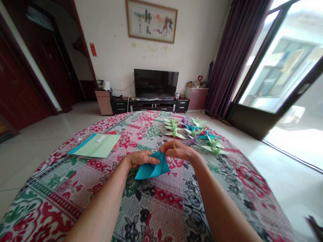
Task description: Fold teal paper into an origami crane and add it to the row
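Your left hand [141, 159] and right hand [177, 150] pinch part-folded blue paper [153, 169]; finished origami cranes [193, 132] lie beyond the right, unfolded sheets [102, 148] beyond the left.

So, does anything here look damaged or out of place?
Yes: yellowish blotches mark the wall below the framed picture, standing out against the pale surface; they may be stains or worn paint. The blue paper in the hands shows no obvious tear.
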`<state>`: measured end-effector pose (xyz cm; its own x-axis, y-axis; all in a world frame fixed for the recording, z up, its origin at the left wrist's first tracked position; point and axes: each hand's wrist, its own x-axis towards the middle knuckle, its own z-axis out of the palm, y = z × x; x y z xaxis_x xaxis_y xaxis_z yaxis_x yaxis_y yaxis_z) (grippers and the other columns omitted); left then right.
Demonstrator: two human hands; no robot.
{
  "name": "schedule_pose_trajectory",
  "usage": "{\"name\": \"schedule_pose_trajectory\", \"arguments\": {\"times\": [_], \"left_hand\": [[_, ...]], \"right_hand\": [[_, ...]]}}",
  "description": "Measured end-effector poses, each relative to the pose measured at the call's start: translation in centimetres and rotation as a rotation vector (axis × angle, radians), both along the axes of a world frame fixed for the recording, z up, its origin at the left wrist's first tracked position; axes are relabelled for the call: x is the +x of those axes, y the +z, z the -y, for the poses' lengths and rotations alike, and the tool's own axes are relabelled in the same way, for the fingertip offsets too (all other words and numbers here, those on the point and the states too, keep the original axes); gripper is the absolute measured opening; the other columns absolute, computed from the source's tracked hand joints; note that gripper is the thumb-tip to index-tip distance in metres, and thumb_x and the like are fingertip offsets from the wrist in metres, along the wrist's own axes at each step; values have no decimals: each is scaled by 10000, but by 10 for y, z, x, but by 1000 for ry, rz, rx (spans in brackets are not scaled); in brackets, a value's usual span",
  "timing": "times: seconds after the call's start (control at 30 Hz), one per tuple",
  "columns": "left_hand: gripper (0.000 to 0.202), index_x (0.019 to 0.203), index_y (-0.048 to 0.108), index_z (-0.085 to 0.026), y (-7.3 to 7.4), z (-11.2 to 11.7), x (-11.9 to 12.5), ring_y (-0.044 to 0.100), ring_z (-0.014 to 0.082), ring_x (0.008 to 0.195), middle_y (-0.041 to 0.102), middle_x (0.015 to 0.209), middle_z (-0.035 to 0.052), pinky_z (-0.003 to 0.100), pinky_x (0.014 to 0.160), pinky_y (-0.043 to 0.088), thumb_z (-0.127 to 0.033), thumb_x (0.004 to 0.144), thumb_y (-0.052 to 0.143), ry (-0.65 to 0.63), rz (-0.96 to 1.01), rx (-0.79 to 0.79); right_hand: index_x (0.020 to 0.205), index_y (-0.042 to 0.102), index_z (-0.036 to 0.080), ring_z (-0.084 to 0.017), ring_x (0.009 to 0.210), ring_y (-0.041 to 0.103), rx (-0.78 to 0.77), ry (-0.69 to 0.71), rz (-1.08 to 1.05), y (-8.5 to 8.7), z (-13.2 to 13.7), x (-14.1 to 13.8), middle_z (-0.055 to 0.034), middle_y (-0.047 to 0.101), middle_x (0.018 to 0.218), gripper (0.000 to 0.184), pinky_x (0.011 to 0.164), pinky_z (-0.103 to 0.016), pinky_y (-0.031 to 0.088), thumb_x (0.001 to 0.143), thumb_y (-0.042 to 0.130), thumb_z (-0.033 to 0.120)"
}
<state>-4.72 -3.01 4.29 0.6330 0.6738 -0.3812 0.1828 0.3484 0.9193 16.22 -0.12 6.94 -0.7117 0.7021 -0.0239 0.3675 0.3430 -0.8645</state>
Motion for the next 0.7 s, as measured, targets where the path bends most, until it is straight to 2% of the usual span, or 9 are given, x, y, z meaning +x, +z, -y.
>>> {"name": "schedule_pose_trajectory", "arguments": {"times": [0.13,0.3,0.5,0.7], "left_hand": [[209,656,669,-107,-1,-2,-1,583,119,466,667,589,43,215,481,473,-311,648,714,22,-28,18],[239,653,670,-110,0,-1,1,602,141,485,677,612,48,245,510,495,-340,620,728,55,-58,20],[258,685,678,-106,-1,0,1,611,164,493,681,637,73,291,541,512,-358,644,713,29,-40,-1],[282,745,689,-113,-2,-1,0,648,207,614,696,711,94,300,558,518,-379,653,705,8,8,-14]], "right_hand": [[866,641,171,-64,555,429,7,-1,-13,-3,-2,0,23,583,711,223,496,-183,331,691,505,149],[832,649,159,-60,536,401,20,-16,-14,-1,1,-1,26,562,673,192,488,-188,312,708,503,164],[841,645,166,-53,499,348,28,-46,9,3,4,-6,45,509,620,179,461,-188,272,731,504,169],[838,641,165,-68,541,381,82,-57,20,6,6,-6,32,520,644,169,506,-202,305,759,493,181]]}}
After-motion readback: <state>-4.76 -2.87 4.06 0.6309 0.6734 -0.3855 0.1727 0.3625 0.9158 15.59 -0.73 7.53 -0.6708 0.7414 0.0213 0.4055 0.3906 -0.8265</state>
